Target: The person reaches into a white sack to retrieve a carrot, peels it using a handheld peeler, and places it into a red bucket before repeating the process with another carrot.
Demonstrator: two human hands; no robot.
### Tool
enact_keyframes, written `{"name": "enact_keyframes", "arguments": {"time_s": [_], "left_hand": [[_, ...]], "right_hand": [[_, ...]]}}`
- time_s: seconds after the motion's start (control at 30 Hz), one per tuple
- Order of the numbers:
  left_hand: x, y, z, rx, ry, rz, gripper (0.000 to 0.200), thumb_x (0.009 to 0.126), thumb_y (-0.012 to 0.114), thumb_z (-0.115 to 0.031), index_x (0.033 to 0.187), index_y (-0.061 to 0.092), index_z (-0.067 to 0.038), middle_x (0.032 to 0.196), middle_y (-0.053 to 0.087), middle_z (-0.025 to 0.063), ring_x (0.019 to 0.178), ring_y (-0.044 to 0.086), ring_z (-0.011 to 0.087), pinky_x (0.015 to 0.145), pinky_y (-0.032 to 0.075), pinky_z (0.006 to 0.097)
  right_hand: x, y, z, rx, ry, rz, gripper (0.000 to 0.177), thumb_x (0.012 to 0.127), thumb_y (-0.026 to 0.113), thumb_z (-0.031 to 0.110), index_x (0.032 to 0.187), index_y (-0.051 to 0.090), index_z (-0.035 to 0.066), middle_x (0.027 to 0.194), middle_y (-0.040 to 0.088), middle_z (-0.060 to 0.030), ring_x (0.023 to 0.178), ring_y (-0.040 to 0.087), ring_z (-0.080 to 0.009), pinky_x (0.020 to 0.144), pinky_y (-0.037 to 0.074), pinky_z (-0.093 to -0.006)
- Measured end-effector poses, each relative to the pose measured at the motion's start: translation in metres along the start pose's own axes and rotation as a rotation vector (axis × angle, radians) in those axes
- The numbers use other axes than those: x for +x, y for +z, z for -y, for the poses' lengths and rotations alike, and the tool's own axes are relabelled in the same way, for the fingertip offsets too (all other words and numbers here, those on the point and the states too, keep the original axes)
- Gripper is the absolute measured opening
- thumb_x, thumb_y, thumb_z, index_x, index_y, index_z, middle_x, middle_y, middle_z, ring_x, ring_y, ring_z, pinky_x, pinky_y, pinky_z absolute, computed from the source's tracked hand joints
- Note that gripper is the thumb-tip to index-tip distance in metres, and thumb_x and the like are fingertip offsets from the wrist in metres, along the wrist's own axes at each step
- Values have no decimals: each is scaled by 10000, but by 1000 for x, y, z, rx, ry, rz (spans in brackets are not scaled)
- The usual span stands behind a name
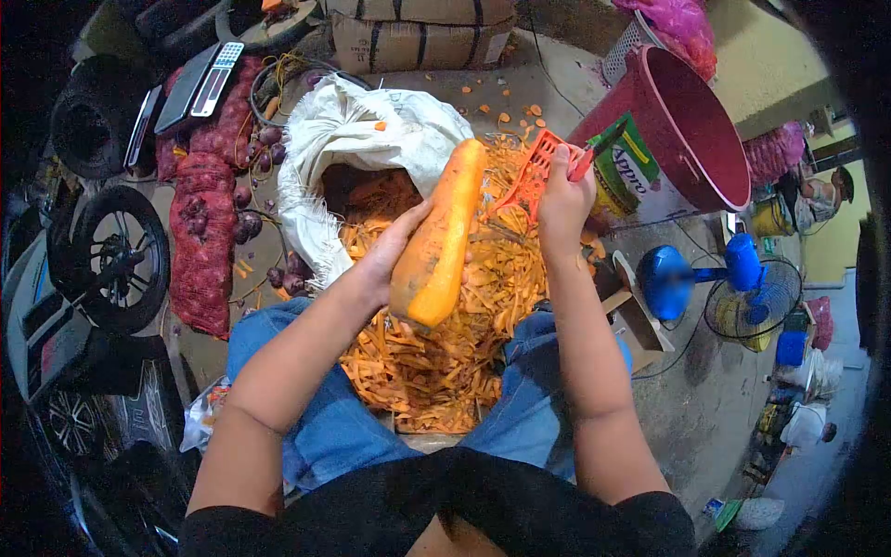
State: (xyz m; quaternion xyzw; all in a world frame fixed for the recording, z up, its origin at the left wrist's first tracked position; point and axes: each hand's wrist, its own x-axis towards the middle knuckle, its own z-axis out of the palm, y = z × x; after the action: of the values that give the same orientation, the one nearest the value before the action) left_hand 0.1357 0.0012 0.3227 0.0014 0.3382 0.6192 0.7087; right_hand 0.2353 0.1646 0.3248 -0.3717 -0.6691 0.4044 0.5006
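My left hand (394, 251) is wrapped round the lower part of a large orange carrot (444, 237), held tilted over a heap of peelings (418, 371). A bright, smooth strip runs along its right side, while the rest looks duller and marked with dirt. To the right, my right hand (564, 200) is closed on a red-handled peeler (582, 165); its working end is hard to make out. An orange plastic lattice piece (531, 181) shows just left of that hand. Behind the carrot stands an open white woven sack (394, 121), its inside dark.
A large dark-red bucket (687, 121) leans at the right, above a blue fan (664, 278) and an open cardboard box (640, 325). Red net bags of onions (201, 241) and a scale (200, 88) lie left, near a motorbike wheel (121, 260). Bound sacks (418, 42) sit at the back.
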Motion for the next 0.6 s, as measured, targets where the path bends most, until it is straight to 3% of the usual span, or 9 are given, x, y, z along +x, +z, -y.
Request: {"name": "enact_keyframes", "arguments": {"time_s": [0.1, 0.17, 0.27, 0.33, 0.6], "left_hand": [[2, 3, 0, -45, 23, 18, 401, 808, 362, -386, 1008, 444, -48, 818, 556, 126, 666, 574, 210, 576, 497, 344], [6, 1, 0, -82, 36, 24, 397, 814, 351, -379, 1023, 424, -49, 819, 548, 125, 679, 570, 215, 577, 500, 344], [12, -7, 1, -137, 25, 44, 400, 814, 342, -382, 1025, 434, -55, 852, 545, 123, 701, 568, 216, 601, 496, 339], [16, -8, 3, -156, 72, 65, 434, 816, 345, -384, 1076, 419, -45, 935, 540, 125, 800, 553, 217, 722, 454, 334], [18, 1, 3, -215, 68, 80, 451, 816, 333, -405, 1078, 427, -49, 967, 532, 101, 814, 547, 202, 729, 446, 344]], "right_hand": [[0, 4, -10, 75, 151, -25, 220, 805, 461, 230, 785, 487, 13, 629, 476, -4, 572, 412, -80, 543, 363, -231], [-3, 8, -11, 361, 439, 35, 214, 794, 483, 233, 746, 499, 25, 605, 460, 21, 542, 397, -59, 511, 357, -220], [-17, 14, 6, 469, 484, 128, 215, 780, 512, 240, 732, 519, 30, 603, 469, 28, 525, 398, -49, 484, 352, -215], [-29, 17, 26, 448, 472, 187, 220, 775, 521, 242, 740, 526, 25, 612, 479, 23, 529, 408, -51, 479, 356, -220], [-49, 16, 29, 319, 252, 302, 216, 780, 511, 214, 795, 507, -1, 687, 512, -27, 609, 455, -86, 556, 372, -229]]}}
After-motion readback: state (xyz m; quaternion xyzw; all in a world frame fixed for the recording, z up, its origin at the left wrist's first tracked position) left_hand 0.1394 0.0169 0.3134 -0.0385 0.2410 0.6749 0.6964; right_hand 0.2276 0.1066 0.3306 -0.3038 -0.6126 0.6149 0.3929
